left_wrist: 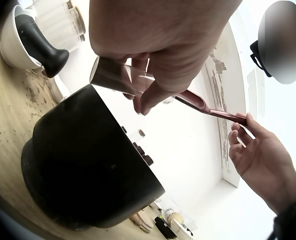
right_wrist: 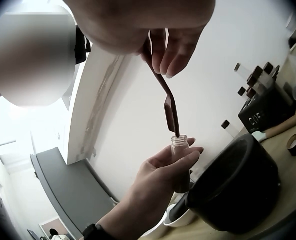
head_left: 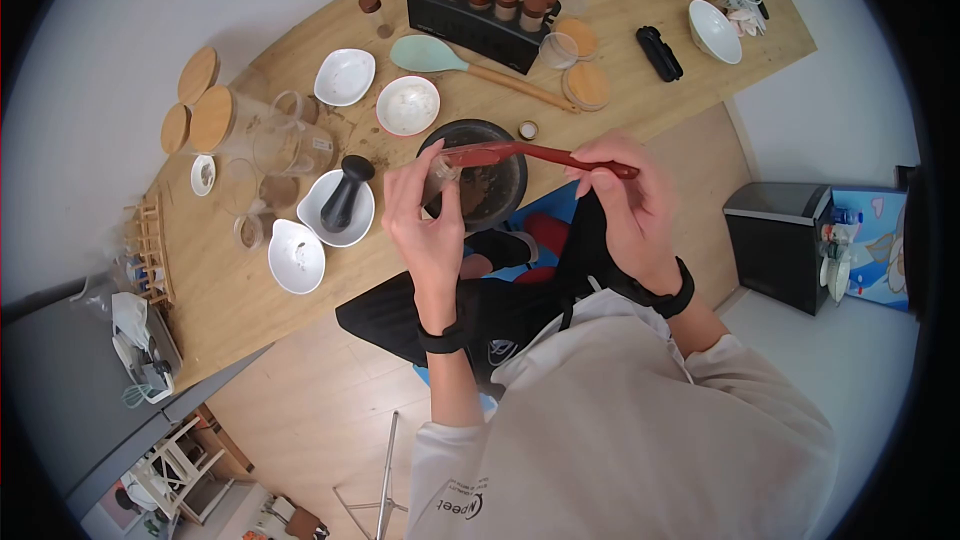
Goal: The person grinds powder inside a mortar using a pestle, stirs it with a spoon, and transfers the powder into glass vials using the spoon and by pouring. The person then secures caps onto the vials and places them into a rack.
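One bottle point(right_wrist: 179, 151) is gripped by the left hand point(head_left: 425, 218), one red spoon point(head_left: 547, 153) by the right hand point(head_left: 635, 202), a black bowl point(left_wrist: 88, 162) below the left.

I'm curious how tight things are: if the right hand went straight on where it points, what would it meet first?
Probably the small glass bottle in the left hand; the tip of the red utensil shows at its open mouth, though depth is unclear.
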Available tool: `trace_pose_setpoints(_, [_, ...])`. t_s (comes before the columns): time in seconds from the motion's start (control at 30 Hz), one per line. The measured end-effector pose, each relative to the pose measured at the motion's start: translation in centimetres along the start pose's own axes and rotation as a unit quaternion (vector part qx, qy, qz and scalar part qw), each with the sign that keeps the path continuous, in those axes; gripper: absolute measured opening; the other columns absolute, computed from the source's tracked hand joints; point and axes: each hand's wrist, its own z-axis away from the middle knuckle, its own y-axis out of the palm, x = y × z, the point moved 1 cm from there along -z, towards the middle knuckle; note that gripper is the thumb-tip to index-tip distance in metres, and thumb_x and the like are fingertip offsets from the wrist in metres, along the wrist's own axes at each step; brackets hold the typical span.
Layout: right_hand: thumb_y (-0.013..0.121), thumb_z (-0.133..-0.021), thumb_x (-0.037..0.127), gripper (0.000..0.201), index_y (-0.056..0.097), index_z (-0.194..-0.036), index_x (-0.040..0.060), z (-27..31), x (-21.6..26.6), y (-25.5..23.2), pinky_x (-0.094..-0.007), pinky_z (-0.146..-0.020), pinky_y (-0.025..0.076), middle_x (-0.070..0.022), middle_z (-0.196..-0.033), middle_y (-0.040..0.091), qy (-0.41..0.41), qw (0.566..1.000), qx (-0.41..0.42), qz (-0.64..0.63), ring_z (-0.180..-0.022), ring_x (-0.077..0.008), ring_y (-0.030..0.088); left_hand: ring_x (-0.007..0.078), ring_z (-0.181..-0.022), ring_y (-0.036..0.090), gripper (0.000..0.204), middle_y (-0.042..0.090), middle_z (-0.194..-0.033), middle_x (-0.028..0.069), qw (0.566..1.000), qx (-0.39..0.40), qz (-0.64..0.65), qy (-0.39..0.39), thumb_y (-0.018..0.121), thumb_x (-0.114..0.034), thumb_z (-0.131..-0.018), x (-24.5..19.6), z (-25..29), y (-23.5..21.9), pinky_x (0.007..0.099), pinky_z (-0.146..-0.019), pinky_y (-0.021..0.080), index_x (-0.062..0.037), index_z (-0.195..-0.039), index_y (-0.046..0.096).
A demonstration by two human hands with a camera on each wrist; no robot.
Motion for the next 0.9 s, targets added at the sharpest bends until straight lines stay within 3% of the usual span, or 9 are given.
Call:
trace_pose_setpoints(0.07, [0.063,-0.105,0.001,0.017,0.071,-0.119,-0.0032,0.1,0.0,0.0,-0.0274,-0.075,0.055,-0.0106,-0.099,0.074,0.040,0.997,-0.034,-0.049,-0.090,-0.0159,0.071,0.0169,-0.094,0.067,0.037,0.072,-0.105,0.0081,1.000,-0.013,0.022,0.017,0.080,0.004,-0.089,0.2,0.0,0.2,0.0292,-0.083,0.054,-0.0050,-0.124,0.077])
trace_pose_setpoints(0.2, [0.063,-0.106,0.003,0.016,0.071,-0.118,-0.0039,-0.1,-0.5,-0.1,-0.0276,-0.078,0.056,-0.0101,-0.102,0.074,0.045,0.996,-0.064,-0.050,-0.094,-0.0155,0.073,0.0172,-0.102,0.067,0.029,0.074,-0.117,0.0103,0.997,0.008,0.079,-0.008,0.076,0.001,-0.096,-0.1,0.1,-0.2,0.0304,-0.092,0.053,-0.0015,-0.124,0.072])
trace_pose_setpoints(0.27, [0.065,-0.106,0.006,0.017,0.071,-0.118,-0.0039,-0.4,-0.9,0.0,-0.0294,-0.079,0.057,-0.0118,-0.104,0.074,0.083,0.996,-0.046,0.003,-0.092,-0.0161,0.073,0.0183,-0.110,0.068,0.027,0.073,-0.125,0.0125,0.958,-0.062,0.267,-0.084,0.071,-0.005,-0.103,-0.2,0.0,-0.4,0.0321,-0.100,0.053,-0.0003,-0.129,0.063])
trace_pose_setpoints(0.3, [0.065,-0.106,0.006,0.017,0.071,-0.118,-0.0039,-0.6,-1.1,0.0,-0.0294,-0.079,0.057,-0.0118,-0.104,0.074,0.083,0.995,-0.046,0.004,-0.092,-0.0161,0.073,0.0183,-0.110,0.068,0.027,0.073,-0.125,0.0125,0.958,-0.062,0.267,-0.085,0.071,-0.005,-0.103,-0.1,0.0,-0.5,0.0321,-0.100,0.053,-0.0003,-0.129,0.063])
trace_pose_setpoints(0.37, [0.067,-0.104,0.007,0.016,0.072,-0.117,-0.0023,-1.0,-1.9,0.3,-0.0306,-0.080,0.058,-0.0122,-0.106,0.074,0.126,0.989,0.047,0.063,-0.092,-0.0174,0.073,0.0190,-0.115,0.067,0.030,0.072,-0.129,0.0148,0.952,-0.107,0.277,-0.079,0.067,-0.011,-0.108,0.3,-0.1,-0.7,0.0328,-0.104,0.052,-0.0004,-0.134,0.057])
trace_pose_setpoints(0.6, [0.067,-0.103,0.005,0.015,0.072,-0.116,0.0002,-1.3,-3.9,2.5,-0.0313,-0.079,0.056,-0.0119,-0.102,0.073,0.087,0.991,0.087,0.045,-0.090,-0.0240,0.071,0.0142,-0.107,0.060,0.031,0.061,-0.120,0.0079,0.959,-0.120,0.232,-0.109,0.066,-0.011,-0.109,3.5,1.0,-1.0,0.0299,-0.098,0.048,-0.0024,-0.136,0.054])
trace_pose_setpoints(0.67, [0.066,-0.102,0.002,0.016,0.072,-0.117,-0.0028,-1.4,-3.9,2.2,-0.0320,-0.081,0.056,-0.0137,-0.107,0.073,0.088,0.975,0.187,0.083,-0.092,-0.0236,0.072,0.0139,-0.108,0.058,0.032,0.060,-0.121,0.0080,0.961,-0.118,0.226,-0.109,0.065,-0.012,-0.109,4.2,1.5,-0.7,0.0295,-0.098,0.048,-0.0021,-0.137,0.054])
trace_pose_setpoints(0.77, [0.067,-0.101,0.002,0.016,0.071,-0.116,-0.0023,-2.0,-2.7,1.8,-0.0337,-0.079,0.055,-0.0149,-0.104,0.071,0.078,0.965,0.231,0.099,-0.089,-0.0271,0.071,0.0148,-0.110,0.057,0.032,0.057,-0.123,0.0085,0.963,-0.110,0.219,-0.114,0.064,-0.014,-0.110,4.8,2.0,0.0,0.0301,-0.099,0.047,-0.0018,-0.137,0.053])
trace_pose_setpoints(0.9, [0.067,-0.102,0.007,0.014,0.069,-0.115,0.0003,-2.1,-3.6,2.1,-0.0390,-0.075,0.052,-0.0153,-0.098,0.068,0.019,0.976,0.176,0.127,-0.084,-0.0340,0.065,0.0194,-0.109,0.055,0.030,0.056,-0.123,0.0101,0.971,-0.081,0.188,-0.122,0.064,-0.014,-0.109,5.1,2.3,1.0,0.0343,-0.100,0.046,-0.0014,-0.135,0.054])
